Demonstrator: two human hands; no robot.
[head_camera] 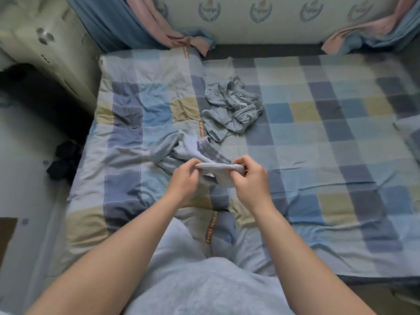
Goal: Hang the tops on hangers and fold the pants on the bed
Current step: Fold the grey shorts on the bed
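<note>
left hand (184, 178): pinches one end of the light garment's (181, 146) bunched edge
right hand (248, 176): grips the other end
garment: rest trails on the bed (341, 144)
second garment (231, 108): crumpled, farther back

The left forearm (127, 242) and right forearm (295, 242), both bare, reach forward from the bottom edge and converge near the middle. The left hand (184, 178) and right hand (248, 177) sit near each other, backs up and fingers curled. Each pinches one end of a taut edge of a pale blue garment (218, 166).
</note>
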